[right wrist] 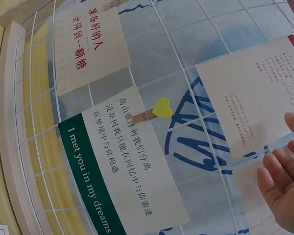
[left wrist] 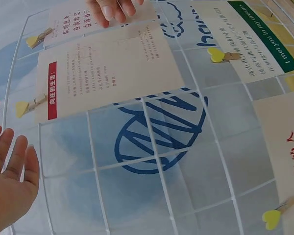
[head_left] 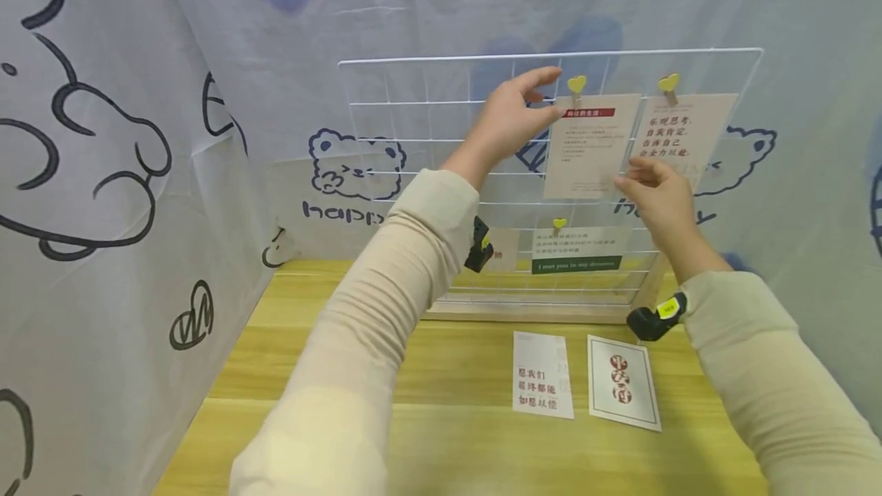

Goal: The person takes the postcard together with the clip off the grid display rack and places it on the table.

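Observation:
A white wire grid panel (head_left: 427, 102) stands upright with cards clipped to it. My left hand (head_left: 513, 117) is beside the upper left corner of a card with a red heading (head_left: 586, 163), its fingers apart and loosely bent. A yellow heart clip (head_left: 576, 84) holds that card's top edge. My right hand (head_left: 661, 197) is at the card's lower right, fingers relaxed, overlapping a neighbouring card with red writing (head_left: 689, 128). Another heart clip (head_left: 668, 83) holds this neighbour. In the right wrist view the right hand's fingertips (right wrist: 267, 183) are close to the lower edge of the red-headed card.
Lower on the grid hang a green-banded card (head_left: 575, 247) and a card (head_left: 503, 251) partly hidden by my left forearm. Two more cards, one with red text (head_left: 540, 373) and one bordered (head_left: 641, 389), lie on the wooden table (head_left: 455, 442). A printed cloth (head_left: 262, 98) hangs behind.

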`<state>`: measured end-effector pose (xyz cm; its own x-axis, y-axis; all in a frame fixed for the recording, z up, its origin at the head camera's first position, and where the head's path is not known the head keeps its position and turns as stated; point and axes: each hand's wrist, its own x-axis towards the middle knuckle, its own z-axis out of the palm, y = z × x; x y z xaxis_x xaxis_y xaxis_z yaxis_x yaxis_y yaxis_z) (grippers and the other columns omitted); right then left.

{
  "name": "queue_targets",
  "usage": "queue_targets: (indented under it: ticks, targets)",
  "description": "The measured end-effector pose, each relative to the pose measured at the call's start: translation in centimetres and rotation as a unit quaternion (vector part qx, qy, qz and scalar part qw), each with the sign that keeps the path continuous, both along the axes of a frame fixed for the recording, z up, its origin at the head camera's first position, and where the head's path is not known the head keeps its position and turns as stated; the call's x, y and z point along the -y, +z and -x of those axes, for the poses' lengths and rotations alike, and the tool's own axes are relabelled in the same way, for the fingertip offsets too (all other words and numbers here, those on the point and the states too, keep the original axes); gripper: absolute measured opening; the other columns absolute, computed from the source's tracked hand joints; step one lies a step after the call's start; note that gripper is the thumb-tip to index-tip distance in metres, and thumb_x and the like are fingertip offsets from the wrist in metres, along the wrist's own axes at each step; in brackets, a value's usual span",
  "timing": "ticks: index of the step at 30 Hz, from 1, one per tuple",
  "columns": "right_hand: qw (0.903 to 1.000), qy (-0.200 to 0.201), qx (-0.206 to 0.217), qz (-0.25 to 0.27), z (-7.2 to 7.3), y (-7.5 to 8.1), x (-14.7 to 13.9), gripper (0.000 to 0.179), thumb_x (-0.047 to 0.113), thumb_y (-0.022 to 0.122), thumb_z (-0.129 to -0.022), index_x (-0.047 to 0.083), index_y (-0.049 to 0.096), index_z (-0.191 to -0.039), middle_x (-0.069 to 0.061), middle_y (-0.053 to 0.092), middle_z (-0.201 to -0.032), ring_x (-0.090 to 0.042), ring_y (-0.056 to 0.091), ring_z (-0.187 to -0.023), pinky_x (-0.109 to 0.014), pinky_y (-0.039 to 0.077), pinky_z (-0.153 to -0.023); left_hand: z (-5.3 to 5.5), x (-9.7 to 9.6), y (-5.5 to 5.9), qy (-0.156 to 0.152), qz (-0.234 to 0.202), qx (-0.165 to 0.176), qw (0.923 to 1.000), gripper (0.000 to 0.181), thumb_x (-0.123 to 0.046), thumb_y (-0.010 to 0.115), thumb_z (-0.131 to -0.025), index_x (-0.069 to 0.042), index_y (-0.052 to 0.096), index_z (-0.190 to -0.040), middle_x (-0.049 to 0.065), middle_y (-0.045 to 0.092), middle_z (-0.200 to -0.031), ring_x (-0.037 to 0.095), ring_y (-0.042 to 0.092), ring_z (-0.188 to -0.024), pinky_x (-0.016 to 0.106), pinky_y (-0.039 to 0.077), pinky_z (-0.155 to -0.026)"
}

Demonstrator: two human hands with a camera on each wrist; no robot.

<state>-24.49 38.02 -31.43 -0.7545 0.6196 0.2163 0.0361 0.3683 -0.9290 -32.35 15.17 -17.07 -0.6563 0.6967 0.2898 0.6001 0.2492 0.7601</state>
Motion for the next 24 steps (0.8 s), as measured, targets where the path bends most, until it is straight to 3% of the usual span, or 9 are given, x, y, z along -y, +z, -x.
queue_targets:
  ticks: [5, 7, 12, 14, 20, 24]
  targets:
    - [0.9997, 0.016, 0.009, -0.017, -1.0, 1.9, 1.8, 0.053, 0.031, 0.064, -0.077, 0.013, 0.046, -0.123, -0.008, 0.05, -0.11, -0.02, 0.047, -0.097, -0.031, 0.041, -0.084, -0.2, -1.1, 0.9, -0.001, 0.03, -0.008, 0.9995, 0.053, -0.026, 0.056, -0.083, -0.028, 0.034, -0.132, -0.016, 0.038, -0.128, 0.003, 0.04, -0.106, 0.02, 0.039, -0.078]
    - [0.9997, 0.011, 0.017, -0.016, -0.5, 1.5, 1.1, 0.053, 0.033, 0.063, -0.076, 0.016, 0.046, -0.123, -0.007, 0.049, -0.111, -0.019, 0.047, -0.097, -0.032, 0.04, -0.085, -0.3, -1.4, 1.1, -0.001, 0.04, -0.007, 0.9992, 0.054, -0.025, 0.056, -0.083, -0.029, 0.033, -0.132, -0.014, 0.04, -0.126, 0.004, 0.043, -0.104, 0.02, 0.04, -0.075]
    - [0.9998, 0.0, 0.018, 0.002, 1.6, -1.2, -2.1, 0.051, 0.041, 0.065, -0.071, 0.027, 0.05, -0.118, 0.0, 0.05, -0.111, -0.015, 0.048, -0.097, -0.028, 0.042, -0.082, -0.7, -2.3, 1.5, 0.002, 0.061, -0.012, 0.9981, 0.055, -0.019, 0.054, -0.084, -0.028, 0.032, -0.133, -0.008, 0.046, -0.12, 0.007, 0.048, -0.094, 0.02, 0.041, -0.066]
    - [0.9999, 0.004, 0.013, -0.001, 1.9, -1.7, -2.7, 0.052, 0.041, 0.064, -0.072, 0.026, 0.05, -0.119, -0.001, 0.05, -0.113, -0.017, 0.047, -0.099, -0.03, 0.041, -0.083, -0.8, -2.5, 1.6, 0.004, 0.066, -0.018, 0.9976, 0.055, -0.018, 0.053, -0.084, -0.027, 0.031, -0.133, -0.007, 0.046, -0.119, 0.007, 0.049, -0.09, 0.019, 0.041, -0.065]
    - [0.9999, 0.009, 0.002, 0.013, 1.9, -1.5, -2.6, 0.049, 0.039, 0.065, -0.073, 0.022, 0.052, -0.118, -0.001, 0.05, -0.115, -0.015, 0.048, -0.099, -0.027, 0.041, -0.084, -0.8, -3.0, 1.8, 0.012, 0.089, -0.042, 0.9951, 0.055, -0.018, 0.052, -0.085, -0.026, 0.029, -0.134, -0.01, 0.042, -0.125, 0.007, 0.045, -0.066, 0.019, 0.039, -0.061]
    - [0.9998, 0.01, -0.002, 0.019, 1.6, -1.0, -2.6, 0.046, 0.039, 0.064, -0.073, 0.021, 0.054, -0.115, 0.0, 0.051, -0.114, -0.014, 0.049, -0.098, -0.025, 0.043, -0.079, -0.7, -3.4, 2.2, 0.017, 0.113, -0.051, 0.9921, 0.055, -0.021, 0.051, -0.086, -0.026, 0.027, -0.135, -0.014, 0.033, -0.132, 0.006, 0.05, -0.088, 0.016, 0.038, -0.078]
